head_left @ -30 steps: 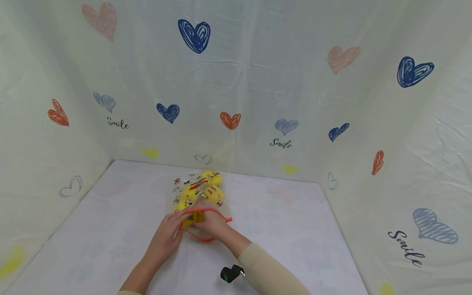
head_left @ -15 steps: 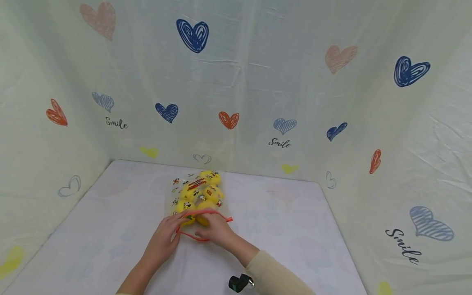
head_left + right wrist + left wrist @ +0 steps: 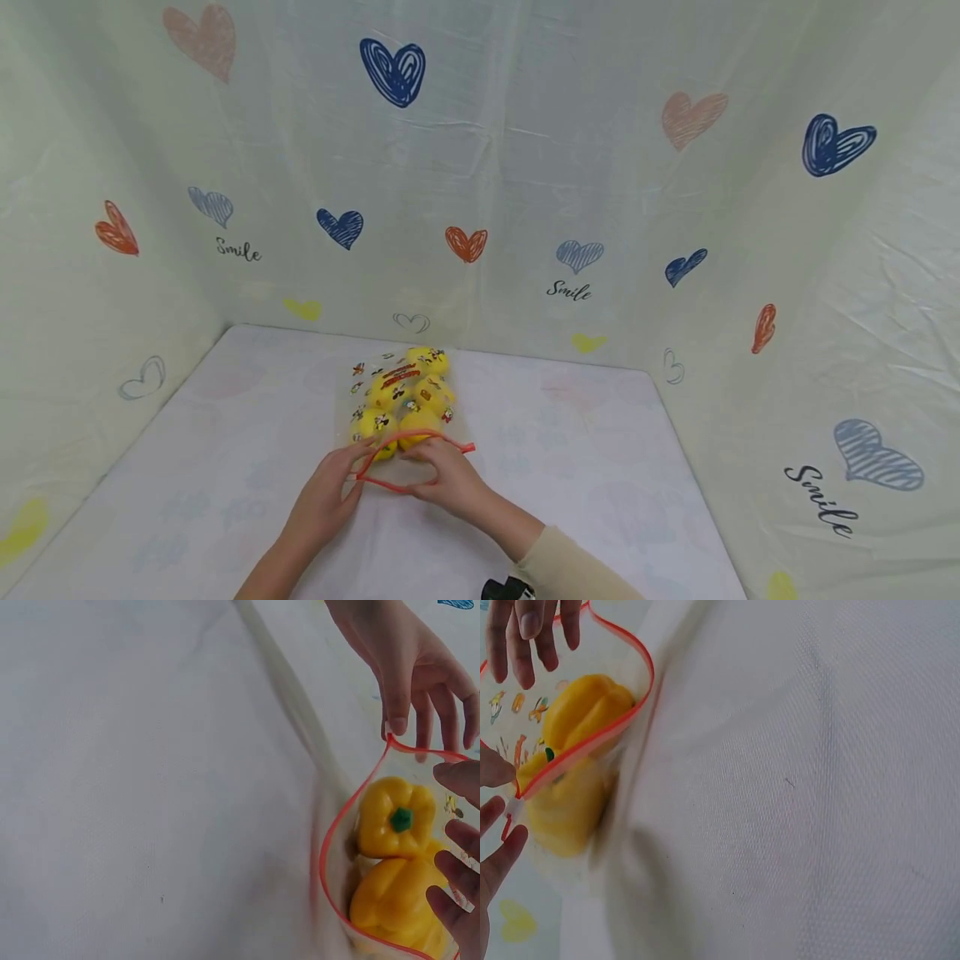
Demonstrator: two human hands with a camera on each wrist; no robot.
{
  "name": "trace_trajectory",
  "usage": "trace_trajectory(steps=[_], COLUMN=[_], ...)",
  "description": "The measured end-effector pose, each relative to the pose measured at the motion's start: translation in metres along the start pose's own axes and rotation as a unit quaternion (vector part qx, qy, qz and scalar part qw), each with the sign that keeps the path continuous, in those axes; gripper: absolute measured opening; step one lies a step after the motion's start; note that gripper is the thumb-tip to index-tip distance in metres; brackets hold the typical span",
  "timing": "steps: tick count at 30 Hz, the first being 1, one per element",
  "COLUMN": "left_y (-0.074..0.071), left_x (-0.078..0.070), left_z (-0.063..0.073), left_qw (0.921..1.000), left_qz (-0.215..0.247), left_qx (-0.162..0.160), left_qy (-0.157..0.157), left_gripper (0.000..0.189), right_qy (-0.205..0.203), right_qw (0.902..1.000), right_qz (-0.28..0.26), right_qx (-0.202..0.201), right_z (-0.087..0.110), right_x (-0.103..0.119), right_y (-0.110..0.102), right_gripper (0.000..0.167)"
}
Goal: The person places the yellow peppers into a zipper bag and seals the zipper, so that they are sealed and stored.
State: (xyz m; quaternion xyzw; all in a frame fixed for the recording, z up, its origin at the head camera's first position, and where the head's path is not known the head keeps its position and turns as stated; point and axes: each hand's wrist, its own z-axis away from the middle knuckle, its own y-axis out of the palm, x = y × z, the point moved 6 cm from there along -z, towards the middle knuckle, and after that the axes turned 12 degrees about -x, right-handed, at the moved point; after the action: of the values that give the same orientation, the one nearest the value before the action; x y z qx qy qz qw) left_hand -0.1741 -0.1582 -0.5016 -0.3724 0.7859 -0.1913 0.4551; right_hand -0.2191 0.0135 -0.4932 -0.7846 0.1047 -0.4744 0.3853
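Observation:
A clear printed zip bag [image 3: 343, 421] with a red zip edge [image 3: 325, 862] lies on the table, its mouth spread apart toward me. Several yellow bell peppers [image 3: 420, 423] fill it; one near the mouth shows a green stem [image 3: 401, 819] in the right wrist view. My left hand [image 3: 322, 496] pinches the left corner of the mouth, beside the end of the zip. At the right of the mouth is my right hand [image 3: 450, 479], fingers spread and nothing in them, fingertips at the upper red edge and thumb by the lower one.
A white cloth covers the table [image 3: 585, 475]. Pale curtain walls [image 3: 510, 150] printed with hearts and "Smile" enclose it at the back and both sides. A black camera [image 3: 506, 589] sits by the right sleeve at the bottom edge.
My right hand, earlier inside the bag at a yellow pepper, has drawn back toward me to the mouth and let the pepper go inside. The left hand stays at the corner, slightly lower.

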Motion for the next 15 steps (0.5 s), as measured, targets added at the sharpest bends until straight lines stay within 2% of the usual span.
trace_trajectory(steps=[6,15], left_y=[-0.005,-0.013], left_x=[0.005,0.015], left_z=[0.003,0.009], left_qw=[0.9999,0.9977], left_qz=[-0.013,-0.038], left_qx=[-0.003,-0.035], left_qy=[0.005,0.045], left_gripper=[0.054,0.058], right_qy=[-0.045,-0.108], right_qw=[0.9988,0.9933], right_qz=[-0.005,-0.01], right_qx=[-0.017,-0.04], right_z=[0.007,0.006], right_x=[0.015,0.039], right_y=[-0.011,-0.024], right_gripper=[0.037,0.035])
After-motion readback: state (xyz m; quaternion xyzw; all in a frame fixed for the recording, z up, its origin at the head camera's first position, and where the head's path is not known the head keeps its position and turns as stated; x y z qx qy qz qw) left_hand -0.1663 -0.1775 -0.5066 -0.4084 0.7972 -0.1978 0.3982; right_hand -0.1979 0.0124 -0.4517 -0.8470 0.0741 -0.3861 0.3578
